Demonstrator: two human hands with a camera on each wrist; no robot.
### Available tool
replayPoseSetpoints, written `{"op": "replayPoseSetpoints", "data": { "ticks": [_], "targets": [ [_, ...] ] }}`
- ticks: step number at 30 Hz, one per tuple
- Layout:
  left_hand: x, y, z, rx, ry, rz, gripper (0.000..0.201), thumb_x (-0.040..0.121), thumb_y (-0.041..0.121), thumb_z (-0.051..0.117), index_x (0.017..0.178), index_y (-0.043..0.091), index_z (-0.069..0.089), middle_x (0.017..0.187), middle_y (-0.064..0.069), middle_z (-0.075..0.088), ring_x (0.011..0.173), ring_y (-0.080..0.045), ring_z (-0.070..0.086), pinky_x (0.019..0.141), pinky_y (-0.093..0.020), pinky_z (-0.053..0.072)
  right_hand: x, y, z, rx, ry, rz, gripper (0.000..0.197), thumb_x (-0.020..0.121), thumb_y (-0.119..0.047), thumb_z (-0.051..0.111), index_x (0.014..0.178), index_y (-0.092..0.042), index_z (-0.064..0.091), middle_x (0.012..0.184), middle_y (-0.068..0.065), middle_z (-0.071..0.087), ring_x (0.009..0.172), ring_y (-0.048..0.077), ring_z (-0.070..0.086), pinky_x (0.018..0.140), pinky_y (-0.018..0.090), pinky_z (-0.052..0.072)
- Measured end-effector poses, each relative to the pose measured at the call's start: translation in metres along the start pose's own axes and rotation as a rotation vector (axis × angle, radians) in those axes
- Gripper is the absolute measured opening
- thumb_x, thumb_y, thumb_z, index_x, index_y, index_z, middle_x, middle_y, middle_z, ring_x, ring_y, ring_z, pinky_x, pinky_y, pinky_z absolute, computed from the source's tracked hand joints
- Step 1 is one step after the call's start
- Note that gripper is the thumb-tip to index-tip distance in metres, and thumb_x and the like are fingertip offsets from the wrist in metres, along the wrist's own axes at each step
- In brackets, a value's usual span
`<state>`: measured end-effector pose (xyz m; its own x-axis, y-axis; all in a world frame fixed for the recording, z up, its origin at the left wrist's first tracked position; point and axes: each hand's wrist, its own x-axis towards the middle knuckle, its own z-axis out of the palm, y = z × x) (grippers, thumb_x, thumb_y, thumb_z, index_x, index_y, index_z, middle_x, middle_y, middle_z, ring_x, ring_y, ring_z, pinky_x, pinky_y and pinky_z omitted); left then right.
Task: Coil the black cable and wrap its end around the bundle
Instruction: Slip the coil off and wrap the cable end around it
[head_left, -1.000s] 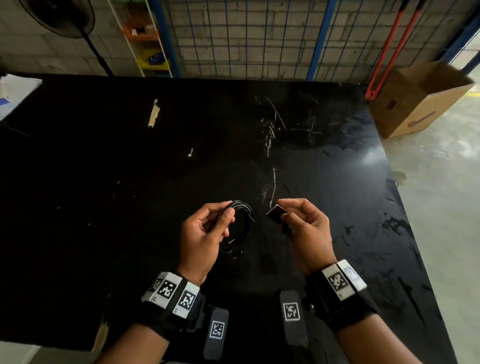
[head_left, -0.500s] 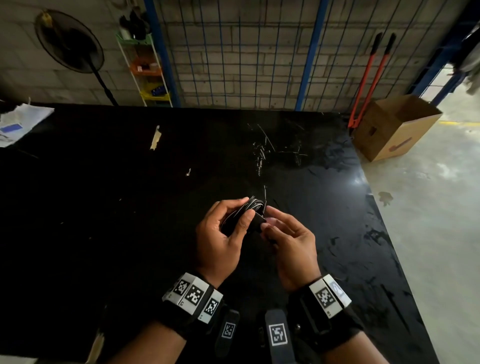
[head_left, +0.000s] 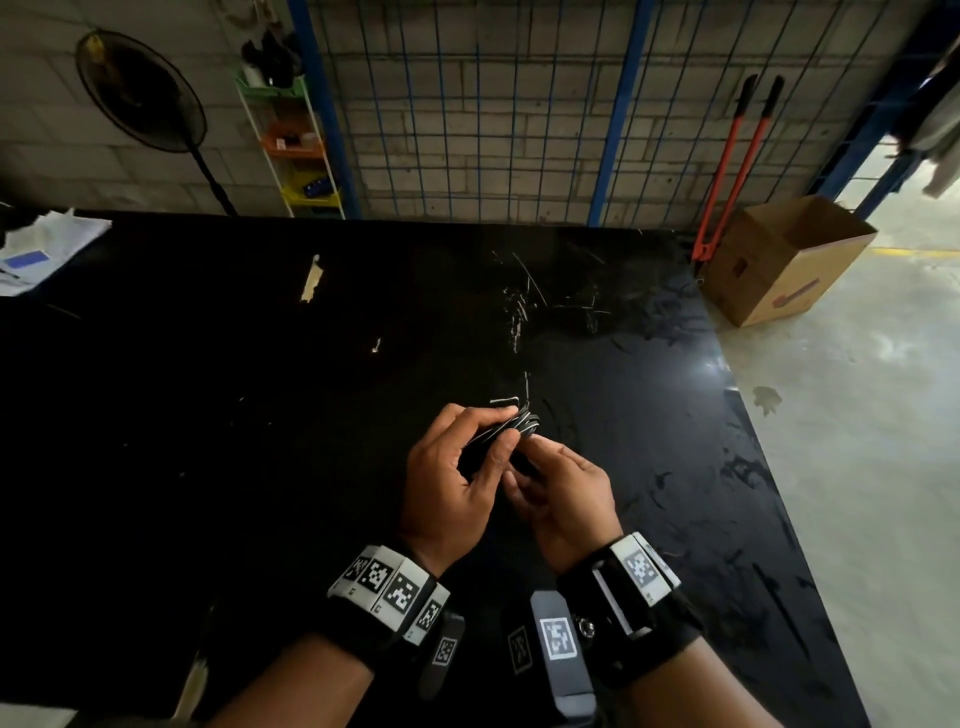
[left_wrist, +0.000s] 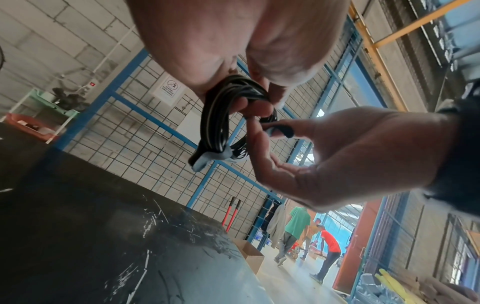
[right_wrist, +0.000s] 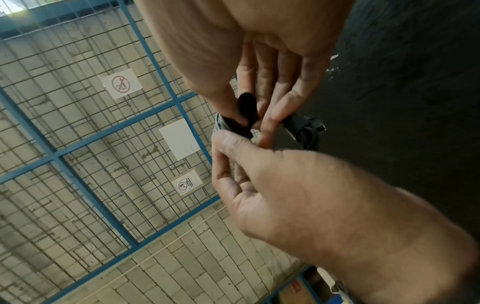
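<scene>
Hovering above the table (head_left: 260, 415), near its right side, the left hand (head_left: 447, 488) pinches the coil (left_wrist: 221, 123), its long axis running away from the palm. The right hand (head_left: 566, 493), just right of it and touching, pinches the cable's end (left_wrist: 279, 130) beside the bundle, ready to wrap.

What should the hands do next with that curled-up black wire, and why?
Probably the right hand should pull the black strap end it pinches round the coiled cable once more. The left hand already grips the loops together above the black table, and the strap end looks loose, so the bundle seems not yet tied.
</scene>
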<state>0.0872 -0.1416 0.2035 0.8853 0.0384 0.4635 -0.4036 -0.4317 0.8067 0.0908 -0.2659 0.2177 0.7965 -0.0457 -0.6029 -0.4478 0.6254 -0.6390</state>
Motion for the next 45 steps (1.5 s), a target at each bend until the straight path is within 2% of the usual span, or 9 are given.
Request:
{"op": "replayPoseSetpoints", "data": {
  "ticks": [3, 8, 16, 19, 27, 33, 37, 41, 45],
  "targets": [
    [0.000, -0.002, -0.001, -0.008, 0.000, -0.007, 0.022, 0.098, 0.018, 0.068, 0.119, 0.014, 0.072, 0.109, 0.006, 0.073, 0.106, -0.006, 0.071, 0.089, -0.026, 0.057, 0.000, 0.002, 0.001, 0.052, -0.011, 0.032, 0.005, 0.091, -0.002, 0.069, 0.093, -0.005, 0.073, 0.080, 0.009, 0.072, 0.070, 0.020, 0.069, 0.067, 0.028, 0.058],
    [-0.002, -0.012, -0.003, -0.145, 0.011, -0.191, 0.044, 0.093, 0.034, 0.073, 0.132, 0.025, 0.055, 0.089, -0.003, 0.067, 0.074, -0.019, 0.072, 0.068, -0.042, 0.061, 0.001, 0.003, -0.001, 0.030, 0.011, -0.034, 0.020, 0.089, 0.006, 0.068, 0.082, -0.011, 0.062, 0.077, 0.008, 0.067, 0.063, 0.015, 0.065, 0.058, 0.025, 0.054],
    [0.002, -0.016, 0.000, -0.353, -0.089, -0.395, 0.033, 0.097, 0.020, 0.070, 0.130, 0.016, 0.066, 0.087, 0.002, 0.072, 0.062, -0.007, 0.064, 0.062, -0.023, 0.053, 0.000, -0.001, -0.004, -0.005, -0.049, -0.096, 0.020, 0.088, 0.009, 0.066, 0.085, -0.011, 0.067, 0.077, 0.008, 0.072, 0.065, 0.017, 0.069, 0.059, 0.027, 0.053],
    [0.002, -0.015, -0.001, -0.313, -0.124, -0.345, 0.018, 0.098, 0.022, 0.068, 0.113, 0.015, 0.075, 0.092, -0.002, 0.076, 0.062, -0.006, 0.063, 0.061, -0.024, 0.052, 0.001, -0.002, -0.005, -0.042, -0.049, -0.125, 0.020, 0.090, 0.009, 0.063, 0.085, -0.010, 0.066, 0.078, 0.009, 0.071, 0.066, 0.018, 0.068, 0.063, 0.028, 0.053],
    [0.001, -0.013, -0.002, -0.203, -0.015, -0.274, 0.015, 0.098, 0.018, 0.069, 0.103, 0.009, 0.079, 0.089, -0.002, 0.070, 0.061, -0.008, 0.066, 0.059, -0.024, 0.054, -0.007, -0.005, -0.007, -0.154, -0.136, -0.223, 0.012, 0.090, 0.006, 0.068, 0.097, -0.003, 0.066, 0.081, 0.010, 0.073, 0.064, 0.017, 0.069, 0.059, 0.025, 0.057],
    [0.001, -0.013, -0.003, -0.205, -0.012, -0.287, 0.017, 0.098, 0.022, 0.068, 0.106, 0.011, 0.078, 0.092, -0.005, 0.071, 0.063, -0.015, 0.067, 0.060, -0.033, 0.058, -0.004, -0.004, -0.019, -0.595, -0.134, -0.578, 0.018, 0.082, 0.002, 0.079, 0.090, -0.010, 0.070, 0.091, 0.017, 0.075, 0.075, 0.034, 0.072, 0.069, 0.041, 0.062],
    [0.002, -0.017, -0.001, -0.212, -0.031, -0.326, 0.025, 0.094, 0.034, 0.069, 0.106, 0.015, 0.079, 0.093, 0.000, 0.073, 0.070, -0.011, 0.067, 0.069, -0.034, 0.057, -0.005, -0.004, -0.023, -0.798, -0.176, -0.827, 0.019, 0.080, 0.004, 0.077, 0.086, -0.014, 0.074, 0.080, 0.006, 0.073, 0.060, 0.012, 0.060, 0.058, 0.029, 0.053],
    [0.003, -0.020, -0.001, -0.287, -0.071, -0.396, 0.019, 0.097, 0.026, 0.069, 0.105, 0.013, 0.079, 0.083, -0.013, 0.073, 0.061, -0.009, 0.061, 0.065, -0.030, 0.051, -0.006, -0.008, -0.028, -0.973, -0.157, -1.033, 0.024, 0.077, 0.000, 0.080, 0.095, -0.017, 0.076, 0.087, -0.004, 0.073, 0.070, 0.014, 0.066, 0.069, 0.026, 0.058],
    [0.003, -0.018, -0.004, -0.394, -0.122, -0.459, 0.016, 0.099, 0.018, 0.067, 0.103, 0.010, 0.080, 0.075, -0.006, 0.068, 0.062, -0.010, 0.056, 0.057, -0.020, 0.046, -0.003, -0.014, -0.031, -1.139, -0.164, -1.166, 0.021, 0.081, -0.005, 0.080, 0.099, -0.015, 0.077, 0.092, -0.004, 0.068, 0.080, 0.012, 0.067, 0.073, 0.021, 0.056]
  ]
}}
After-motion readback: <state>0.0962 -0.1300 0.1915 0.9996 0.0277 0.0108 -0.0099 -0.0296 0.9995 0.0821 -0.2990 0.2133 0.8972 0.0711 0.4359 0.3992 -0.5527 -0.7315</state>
